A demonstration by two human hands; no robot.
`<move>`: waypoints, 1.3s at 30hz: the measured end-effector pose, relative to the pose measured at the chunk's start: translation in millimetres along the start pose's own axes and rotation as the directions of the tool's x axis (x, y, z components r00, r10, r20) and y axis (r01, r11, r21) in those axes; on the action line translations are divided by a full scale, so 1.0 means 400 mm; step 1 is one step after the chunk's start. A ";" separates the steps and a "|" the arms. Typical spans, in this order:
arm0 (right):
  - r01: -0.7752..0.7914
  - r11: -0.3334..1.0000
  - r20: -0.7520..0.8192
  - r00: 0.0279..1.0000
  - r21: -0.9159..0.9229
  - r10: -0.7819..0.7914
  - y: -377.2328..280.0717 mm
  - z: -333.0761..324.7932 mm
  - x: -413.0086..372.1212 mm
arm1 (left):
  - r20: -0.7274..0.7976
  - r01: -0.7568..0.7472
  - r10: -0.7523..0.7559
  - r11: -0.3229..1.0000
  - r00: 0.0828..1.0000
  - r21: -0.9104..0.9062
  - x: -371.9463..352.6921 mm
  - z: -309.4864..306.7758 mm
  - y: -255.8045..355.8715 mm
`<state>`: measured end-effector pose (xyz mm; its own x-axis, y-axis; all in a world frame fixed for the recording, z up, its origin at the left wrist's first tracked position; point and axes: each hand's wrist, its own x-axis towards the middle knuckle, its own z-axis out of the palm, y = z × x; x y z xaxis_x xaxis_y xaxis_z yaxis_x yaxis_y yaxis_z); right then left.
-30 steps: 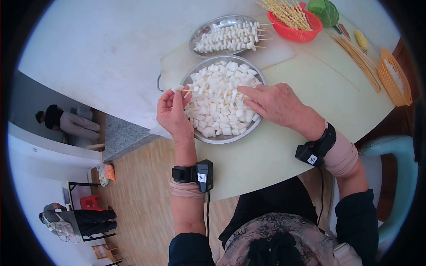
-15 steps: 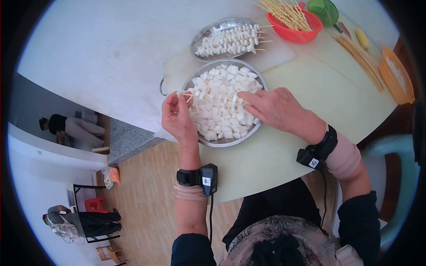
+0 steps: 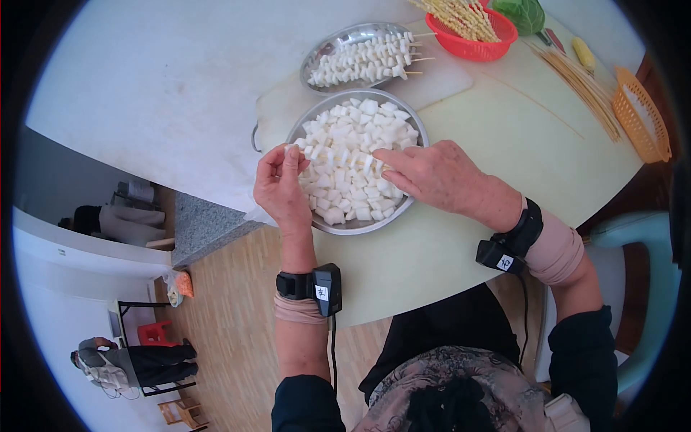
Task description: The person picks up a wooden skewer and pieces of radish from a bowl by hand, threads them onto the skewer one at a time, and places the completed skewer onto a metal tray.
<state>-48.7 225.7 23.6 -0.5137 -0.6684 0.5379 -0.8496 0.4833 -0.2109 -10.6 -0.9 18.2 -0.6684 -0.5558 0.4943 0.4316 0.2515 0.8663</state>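
Observation:
A round metal bowl (image 3: 420, 138) full of white diced food pieces (image 3: 360, 126) stands at the table's near edge. Across its top lies a wooden skewer threaded with several white pieces (image 3: 344, 156), held between both hands. My left hand (image 3: 282, 189) is closed in a pinch on a white piece at the skewer's left end, at the bowl's left rim. My right hand (image 3: 439, 169) grips the skewer's other end over the right side of the bowl, fingers closed. Part of the stick is hidden by my fingers. Behind the bowl, an oval metal dish (image 3: 317, 54) holds several loaded skewers (image 3: 363, 59).
A red basket (image 3: 471, 49) of threaded sticks, a cabbage (image 3: 520, 14) and a yellow corn-like piece (image 3: 583, 54) sit at the back right. Bare skewers (image 3: 576, 90) lie beside an orange basket (image 3: 640, 119). A chair (image 3: 626, 237) stands right; another person (image 3: 137, 363) is far left.
The white piece at my left fingers has moved onto the skewer's left end, covering the bare tip seen before. The tabletop items sit slightly further left and up in view.

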 end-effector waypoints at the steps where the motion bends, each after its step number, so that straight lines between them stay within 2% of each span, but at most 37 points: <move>1: -0.001 0.999 0.000 1.000 0.037 0.001 -0.003 0.001 -0.001 | -0.001 0.032 -0.032 0.999 0.999 0.003 -0.003 0.001 0.000; 7: -0.028 0.995 -0.006 1.000 0.095 0.029 -0.011 -0.001 0.002 | -0.017 0.042 -0.043 0.998 0.999 -0.036 -0.004 0.008 -0.001; 12: -0.033 0.989 -0.025 0.999 0.145 0.037 -0.004 0.006 -0.002 | 0.025 0.084 -0.083 0.996 0.996 -0.009 0.000 -0.003 -0.005; 14: -0.064 0.991 0.044 0.997 0.118 0.059 -0.005 0.003 -0.003 | 0.040 0.091 -0.090 0.996 0.995 -0.021 0.002 -0.005 -0.009; 18: -0.078 0.991 0.069 0.995 0.105 0.071 -0.009 -0.002 -0.002 | 0.032 0.103 -0.103 0.995 0.994 0.010 0.004 -0.003 -0.005; 20: -0.067 0.989 0.020 0.998 0.130 0.065 -0.005 0.005 -0.004 | 0.021 0.122 -0.123 0.992 0.992 0.037 0.000 -0.003 -0.004; 24: -0.089 0.991 0.038 0.996 0.104 0.086 0.013 0.012 0.002 | 0.046 0.054 -0.053 0.998 0.998 -0.025 -0.002 0.014 0.015; 26: -0.089 0.978 -0.085 0.991 0.186 0.107 0.038 0.025 0.008 | 0.035 0.040 -0.039 0.998 0.999 -0.049 -0.008 0.027 0.038; 29: -0.145 0.971 -0.051 0.986 0.189 0.157 0.048 0.013 0.013 | 0.041 -0.025 0.025 1.000 0.999 0.019 -0.007 0.009 0.047; 31: -0.137 0.970 -0.048 0.988 0.199 0.150 0.046 0.007 0.014 | 0.261 -0.058 -0.046 0.925 0.964 0.376 0.015 -0.053 0.027; 32: -0.131 0.969 -0.045 0.989 0.209 0.144 0.045 0.002 0.015 | 0.261 -0.064 -0.038 0.926 0.965 0.373 0.017 -0.060 0.034; 34: -0.127 0.971 -0.049 0.989 0.202 0.140 0.042 -0.003 0.015 | 0.440 -0.030 -0.171 0.909 0.882 0.415 0.014 -0.069 0.048; 35: -0.129 0.971 -0.047 0.989 0.200 0.141 0.040 -0.005 0.015 | 0.439 -0.034 -0.166 0.910 0.883 0.413 0.014 -0.070 0.053; 37: -0.115 0.975 -0.067 0.989 0.189 0.129 0.045 0.004 0.014 | 0.594 -0.131 -0.219 0.862 0.774 0.489 0.013 -0.071 0.053; 39: -0.106 0.977 -0.081 0.989 0.183 0.123 0.043 0.005 0.014 | 0.590 -0.117 -0.216 0.873 0.778 0.474 0.011 -0.069 0.060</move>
<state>-66.6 229.3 21.4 -0.6028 -0.5561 0.5722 -0.7976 0.4403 -0.4123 13.5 -19.4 39.1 -0.9706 -0.0195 0.2401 0.1679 0.6601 0.7322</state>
